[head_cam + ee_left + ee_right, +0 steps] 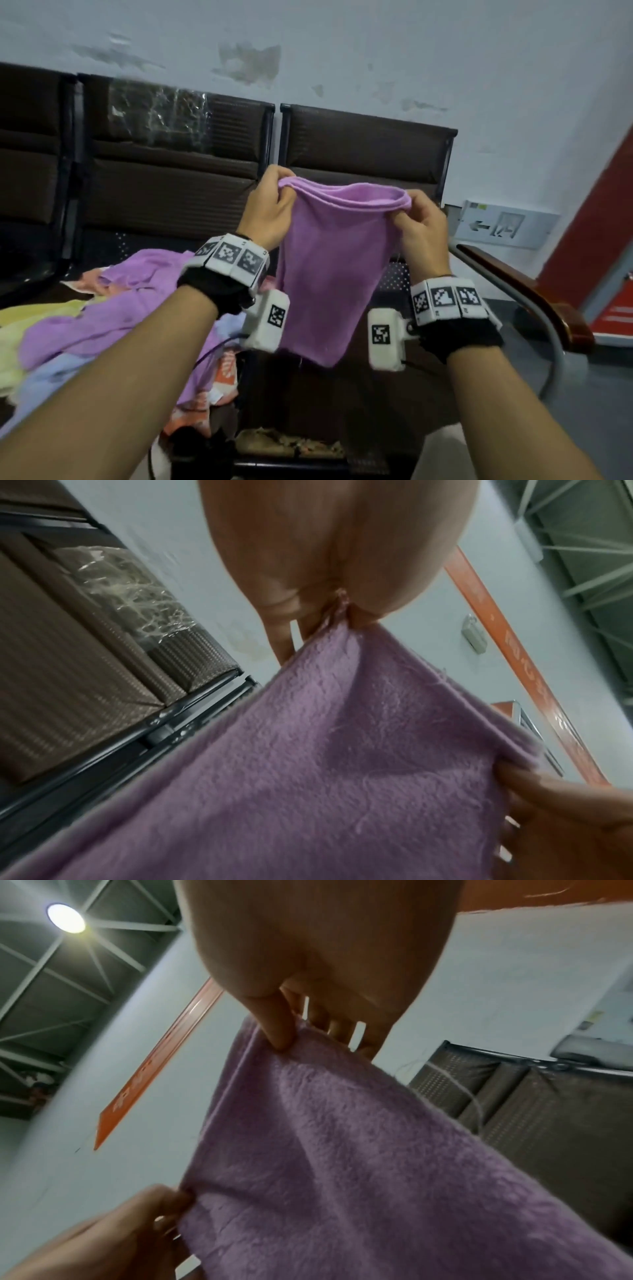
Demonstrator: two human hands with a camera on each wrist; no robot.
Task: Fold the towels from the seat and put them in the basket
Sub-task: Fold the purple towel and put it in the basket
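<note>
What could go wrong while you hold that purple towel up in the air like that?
The left hand and right hand only pinch the top corners of the purple towel, so a corner could slip and the fold come undone. The top edge sags and its layers look uneven, so the fold may turn out crooked. Its hanging bottom end could also brush the pile of towels on the seat and drag one off.

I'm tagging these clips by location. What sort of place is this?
Probably a public waiting area or hall. A row of linked brown seats stands against the wall, an exit sign with an arrow is fixed low on it, and the ceiling has bare metal trusses.
</note>
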